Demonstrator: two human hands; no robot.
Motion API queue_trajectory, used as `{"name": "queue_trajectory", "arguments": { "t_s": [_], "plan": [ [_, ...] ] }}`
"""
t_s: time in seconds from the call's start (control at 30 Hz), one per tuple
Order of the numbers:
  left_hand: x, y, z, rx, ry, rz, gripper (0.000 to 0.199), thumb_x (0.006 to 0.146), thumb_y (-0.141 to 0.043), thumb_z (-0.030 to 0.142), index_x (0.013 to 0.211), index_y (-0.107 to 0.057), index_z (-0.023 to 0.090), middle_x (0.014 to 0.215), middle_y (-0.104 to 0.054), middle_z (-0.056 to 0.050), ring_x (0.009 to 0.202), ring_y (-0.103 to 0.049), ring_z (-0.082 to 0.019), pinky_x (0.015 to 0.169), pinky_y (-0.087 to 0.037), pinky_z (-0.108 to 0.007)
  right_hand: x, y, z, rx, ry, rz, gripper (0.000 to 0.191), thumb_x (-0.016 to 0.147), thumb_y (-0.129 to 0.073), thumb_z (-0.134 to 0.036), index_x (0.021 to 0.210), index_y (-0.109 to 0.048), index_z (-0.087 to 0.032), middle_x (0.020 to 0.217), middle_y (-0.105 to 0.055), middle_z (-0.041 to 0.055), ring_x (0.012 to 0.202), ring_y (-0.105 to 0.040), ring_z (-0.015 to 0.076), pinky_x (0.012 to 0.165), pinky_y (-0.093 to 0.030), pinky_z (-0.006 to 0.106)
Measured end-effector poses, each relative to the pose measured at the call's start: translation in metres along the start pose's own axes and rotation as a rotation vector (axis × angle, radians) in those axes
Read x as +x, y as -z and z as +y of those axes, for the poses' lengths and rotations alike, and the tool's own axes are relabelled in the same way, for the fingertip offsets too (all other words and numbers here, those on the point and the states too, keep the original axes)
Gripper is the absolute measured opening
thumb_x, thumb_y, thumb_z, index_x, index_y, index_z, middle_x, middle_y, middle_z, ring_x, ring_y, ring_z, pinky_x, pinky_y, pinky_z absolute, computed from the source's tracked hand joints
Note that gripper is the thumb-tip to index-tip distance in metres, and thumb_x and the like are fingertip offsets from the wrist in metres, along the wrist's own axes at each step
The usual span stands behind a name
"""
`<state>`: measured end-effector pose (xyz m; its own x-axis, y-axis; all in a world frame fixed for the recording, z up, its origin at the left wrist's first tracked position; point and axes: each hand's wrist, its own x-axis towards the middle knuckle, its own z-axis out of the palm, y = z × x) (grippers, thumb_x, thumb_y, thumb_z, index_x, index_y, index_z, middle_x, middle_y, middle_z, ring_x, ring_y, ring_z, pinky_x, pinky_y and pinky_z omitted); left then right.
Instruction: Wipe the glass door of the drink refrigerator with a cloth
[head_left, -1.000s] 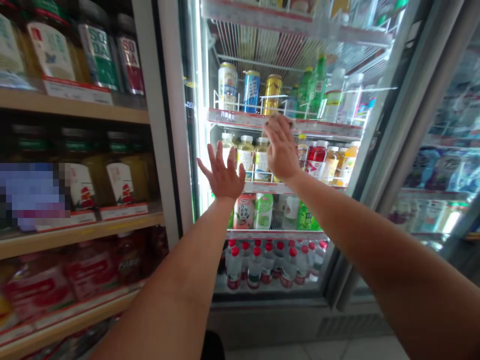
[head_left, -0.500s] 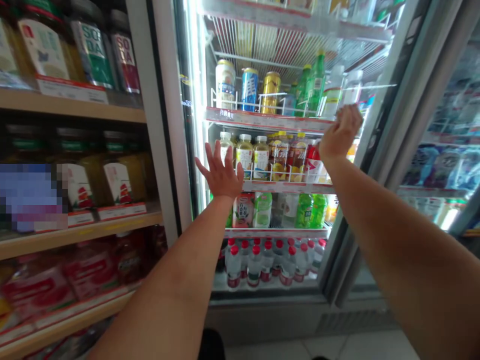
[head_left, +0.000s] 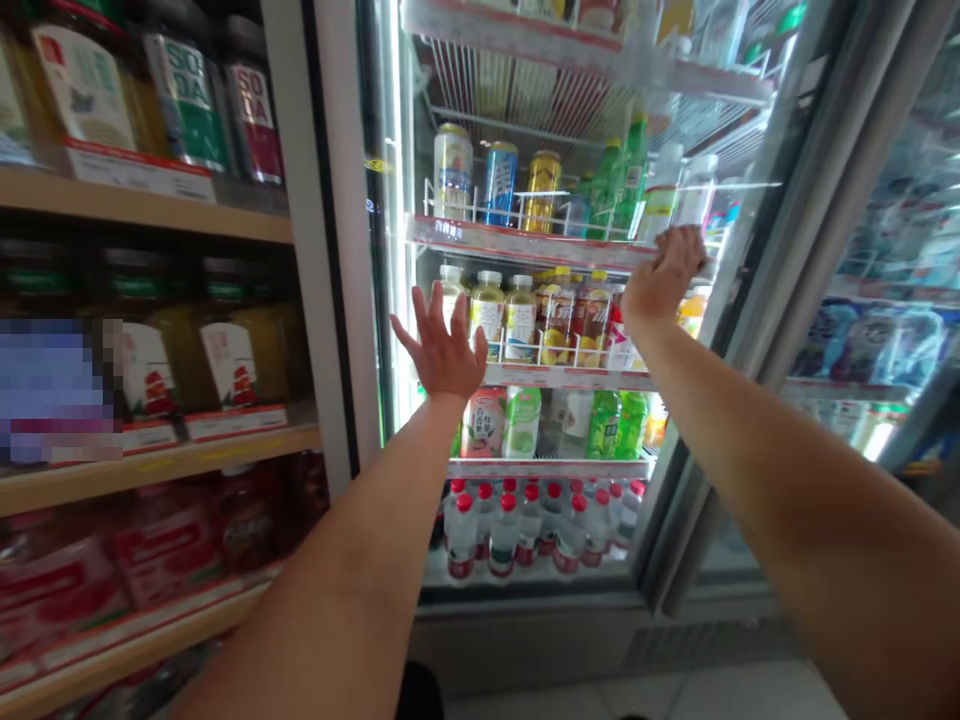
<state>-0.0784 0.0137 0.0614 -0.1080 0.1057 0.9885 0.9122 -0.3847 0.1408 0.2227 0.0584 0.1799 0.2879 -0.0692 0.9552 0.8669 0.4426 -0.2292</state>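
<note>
The shelf rail [head_left: 525, 243] with its red-and-white price strip runs across the lit cooler [head_left: 390, 200] just under the cans, and my right hand [head_left: 664, 280] lies at its right end, fingers [head_left: 686, 250] curled loosely over the edge near the open glass door [head_left: 757, 300]; whether they truly clamp the rail or only rest on it I cannot tell. My left hand [head_left: 444, 345] is raised lower and further left, fingers spread wide and gripping nothing, palm turned toward the row of yellow-green tea bottles [head_left: 489, 312] on the shelf below the rail. Above the rail stand three cans [head_left: 499, 180], white, blue and gold, with green bottles [head_left: 626, 185] to their right. Beneath the tea come pink and green cartons [head_left: 504, 422], then red-capped water bottles [head_left: 517, 520] on the lowest tier. Well to my left, outside the cooler, wooden shelves [head_left: 150, 215] carry dark jars and soda bottles [head_left: 187, 100].
</note>
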Motion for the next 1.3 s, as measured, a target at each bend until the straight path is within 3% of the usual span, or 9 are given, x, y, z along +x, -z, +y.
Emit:
{"name": "queue_trajectory", "arguments": {
  "t_s": [0.13,0.27,0.4,0.53,0.63,0.73,0.9,1.07,1.3],
  "plan": [
    [-0.001,0.0,0.0,-0.005,-0.002,0.009,0.053,0.097,-0.05,0.036,0.147,-0.046,0.019,0.165,-0.033,-0.014,0.159,-0.003,-0.028,0.127,0.008,-0.062,-0.035,-0.001,-0.054,0.019,0.156,-0.132,0.064,0.085,-0.031,-0.011,0.146,-0.048,-0.018,0.158,-0.042,0.0098,0.155,-0.024,0.0257,0.128,-0.023,0.057],
    [-0.001,0.001,0.001,-0.001,-0.008,-0.001,0.054,0.098,-0.05,0.037,0.148,-0.046,0.016,0.165,-0.032,-0.016,0.159,-0.004,-0.031,0.126,0.009,-0.062,-0.06,0.009,-0.08,0.085,0.379,-0.341,0.063,0.092,-0.031,-0.013,0.154,-0.041,-0.019,0.162,-0.039,0.0071,0.158,-0.019,0.0237,0.13,-0.02,0.054],
    [0.0,0.001,0.002,-0.029,0.023,-0.012,0.053,0.098,-0.049,0.037,0.148,-0.047,0.017,0.165,-0.032,-0.015,0.159,-0.004,-0.031,0.126,0.01,-0.061,-0.103,0.024,-0.078,0.145,0.593,-0.58,0.064,0.098,-0.033,-0.015,0.16,-0.032,-0.029,0.164,-0.039,0.002,0.158,-0.019,0.0204,0.131,-0.02,0.055],
    [0.001,0.0,0.001,-0.004,0.001,-0.009,0.053,0.099,-0.049,0.038,0.147,-0.047,0.016,0.165,-0.032,-0.016,0.159,-0.005,-0.032,0.126,0.01,-0.061,-0.15,0.043,-0.062,0.207,0.879,-0.876,0.064,0.099,-0.038,-0.014,0.16,-0.031,-0.032,0.161,-0.042,0.0006,0.154,-0.03,0.0171,0.129,-0.028,0.05],
    [0.0,-0.001,0.0,0.017,-0.025,0.002,0.053,0.099,-0.048,0.037,0.148,-0.046,0.014,0.165,-0.032,-0.017,0.159,-0.006,-0.033,0.126,0.009,-0.062,-0.151,0.048,-0.052,0.186,0.939,-0.845,0.063,0.1,-0.038,-0.012,0.16,-0.031,-0.027,0.162,-0.042,0.0039,0.154,-0.03,0.0168,0.128,-0.031,0.047],
    [0.0,-0.001,-0.001,-0.01,-0.01,0.011,0.054,0.099,-0.049,0.039,0.148,-0.045,0.017,0.165,-0.033,-0.015,0.159,-0.006,-0.032,0.126,0.01,-0.061,-0.126,0.045,-0.039,0.122,0.778,-0.577,0.062,0.099,-0.038,-0.013,0.16,-0.031,-0.021,0.161,-0.043,0.0092,0.156,-0.026,0.0194,0.127,-0.032,0.049],
    [-0.001,-0.002,-0.001,-0.004,-0.004,0.01,0.054,0.098,-0.048,0.039,0.148,-0.046,0.019,0.166,-0.032,-0.013,0.159,-0.005,-0.031,0.127,0.009,-0.06,-0.107,0.041,0.006,0.017,0.314,-0.081,0.06,0.096,-0.031,-0.014,0.156,-0.039,-0.016,0.157,-0.046,0.0133,0.154,-0.031,0.0251,0.125,-0.031,0.056],
    [0.0,0.0,0.001,-0.05,0.029,-0.001,0.054,0.096,-0.052,0.038,0.147,-0.047,0.019,0.165,-0.033,-0.013,0.159,-0.007,-0.031,0.127,0.012,-0.058,-0.118,0.054,0.052,-0.031,0.155,-0.005,0.059,0.094,-0.031,-0.016,0.151,-0.043,-0.012,0.155,-0.047,0.016,0.152,-0.034,0.0263,0.124,-0.031,0.058],
    [-0.001,0.001,0.001,-0.027,-0.001,0.021,0.054,0.096,-0.052,0.034,0.147,-0.048,0.019,0.164,-0.034,-0.015,0.159,-0.007,-0.031,0.126,0.009,-0.061,-0.12,0.072,0.073,-0.088,-0.176,0.001,0.062,0.087,-0.036,-0.016,0.148,-0.047,-0.008,0.157,-0.045,0.0177,0.151,-0.034,0.0248,0.127,-0.025,0.052]
  ]
}}
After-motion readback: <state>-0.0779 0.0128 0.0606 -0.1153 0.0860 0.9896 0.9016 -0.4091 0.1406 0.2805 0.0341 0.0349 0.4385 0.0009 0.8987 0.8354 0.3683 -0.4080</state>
